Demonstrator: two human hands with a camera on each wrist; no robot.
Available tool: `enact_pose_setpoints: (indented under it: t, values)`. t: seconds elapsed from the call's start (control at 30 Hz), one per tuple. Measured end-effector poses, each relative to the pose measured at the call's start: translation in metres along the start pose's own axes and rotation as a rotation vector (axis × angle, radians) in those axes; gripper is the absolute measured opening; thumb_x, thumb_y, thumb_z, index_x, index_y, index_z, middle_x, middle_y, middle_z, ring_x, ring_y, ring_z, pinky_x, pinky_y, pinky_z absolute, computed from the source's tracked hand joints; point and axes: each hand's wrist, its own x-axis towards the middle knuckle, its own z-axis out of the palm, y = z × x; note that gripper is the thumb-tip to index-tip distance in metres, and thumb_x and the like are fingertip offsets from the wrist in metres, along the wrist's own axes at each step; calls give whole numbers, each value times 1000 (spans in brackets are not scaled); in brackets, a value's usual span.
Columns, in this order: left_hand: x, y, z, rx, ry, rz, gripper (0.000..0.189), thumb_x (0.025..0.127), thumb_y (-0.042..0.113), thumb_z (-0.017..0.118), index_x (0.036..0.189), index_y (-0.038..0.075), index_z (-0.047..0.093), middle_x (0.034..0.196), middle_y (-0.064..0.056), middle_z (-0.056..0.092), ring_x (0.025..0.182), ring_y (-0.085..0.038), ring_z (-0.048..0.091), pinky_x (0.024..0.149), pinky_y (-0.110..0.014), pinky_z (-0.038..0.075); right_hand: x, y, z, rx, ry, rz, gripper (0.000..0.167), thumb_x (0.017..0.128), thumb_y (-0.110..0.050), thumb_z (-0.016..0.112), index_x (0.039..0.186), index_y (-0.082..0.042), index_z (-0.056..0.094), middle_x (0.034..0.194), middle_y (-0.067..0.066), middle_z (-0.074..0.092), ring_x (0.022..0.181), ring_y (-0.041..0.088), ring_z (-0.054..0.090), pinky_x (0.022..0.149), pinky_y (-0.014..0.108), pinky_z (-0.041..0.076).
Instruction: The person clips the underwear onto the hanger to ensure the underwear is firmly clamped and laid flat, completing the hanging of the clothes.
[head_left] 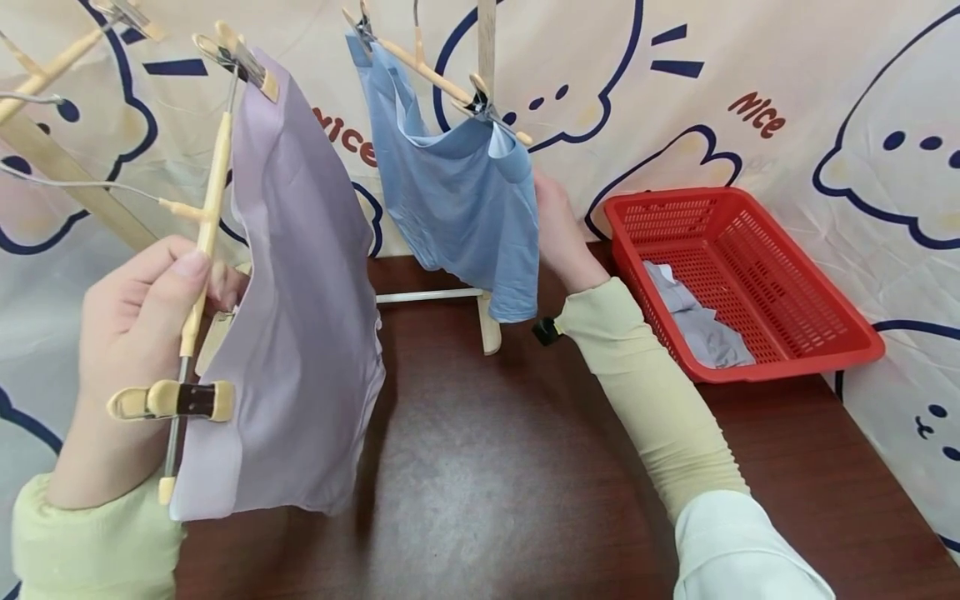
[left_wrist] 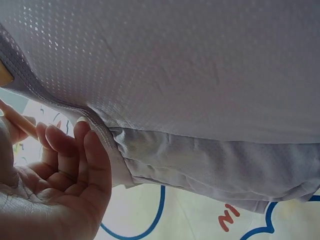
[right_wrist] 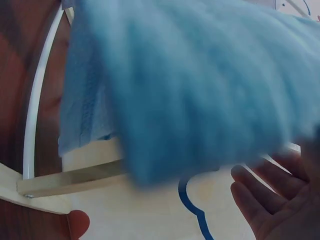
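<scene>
My left hand (head_left: 138, 321) pinches the wooden bar of a clip hanger (head_left: 213, 187) between thumb and fingers, at the left of the head view. Lavender shorts (head_left: 300, 275) hang from its two clips, and their fabric fills much of the left wrist view. Light blue shorts (head_left: 465, 200) are clipped to another hanger (head_left: 427, 67) further back. My right hand (head_left: 558, 221) is at the right side of the blue shorts, partly hidden behind them. In the right wrist view its fingers (right_wrist: 265, 190) are loosely extended beside the blue cloth, with nothing visibly gripped.
A red plastic basket (head_left: 817, 333) on the right holds a crumpled grey garment (head_left: 705, 333). A wooden rack (head_left: 490, 325) with a white crossbar (head_left: 427, 296) stands on the dark brown table (head_left: 465, 467). Another hanger (head_left: 52, 71) is at the upper left, before a printed cloth backdrop.
</scene>
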Motion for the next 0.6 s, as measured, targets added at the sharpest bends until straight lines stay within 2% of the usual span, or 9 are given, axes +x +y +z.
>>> enact_pose_setpoints:
  t: [0.17, 0.27, 0.4, 0.47, 0.53, 0.6]
  values:
    - [9, 4, 2, 32, -17, -10, 33, 103, 2, 55, 77, -18, 50, 68, -15, 52, 68, -24, 46, 61, -23, 38, 9, 0, 3, -34, 23, 21, 10, 104, -7, 54, 99, -2, 61, 87, 10, 56, 90, 23, 55, 80, 29, 39]
    - [16, 7, 2, 72, -23, -9, 35, 103, 4, 55, 76, -17, 50, 68, -16, 53, 66, -24, 45, 62, -24, 41, 13, 0, 3, -35, 20, 10, 10, 103, -7, 54, 96, -3, 60, 88, 10, 56, 90, 23, 54, 80, 30, 38]
    - [28, 11, -1, 147, -46, -41, 36, 104, 9, 58, 77, -14, 54, 67, -13, 53, 59, -22, 40, 51, -24, 35, 15, 1, 2, -15, 4, 13, 17, 105, -12, 50, 95, -2, 59, 93, 12, 57, 92, 23, 53, 82, 30, 38]
    - [35, 13, -4, 167, -70, -51, 36, 104, 11, 59, 78, -13, 56, 67, -12, 53, 57, -21, 38, 47, -25, 28, 14, 2, 2, 12, 1, 20, 20, 107, -14, 47, 105, 2, 60, 103, 15, 60, 99, 23, 54, 86, 29, 38]
    - [42, 14, -6, 181, -99, -49, 36, 104, 12, 59, 78, -13, 57, 68, -11, 53, 59, -20, 35, 49, -28, 23, 12, 3, 1, 47, 0, 36, 28, 109, -14, 42, 123, 4, 59, 121, 18, 60, 110, 23, 53, 93, 28, 38]
    - [48, 15, -8, 174, -117, -52, 36, 104, 12, 59, 78, -13, 57, 70, -12, 54, 64, -22, 36, 52, -26, 26, 10, 3, 1, 60, -3, 38, 37, 110, -12, 39, 140, 5, 50, 138, 19, 54, 122, 24, 50, 101, 26, 35]
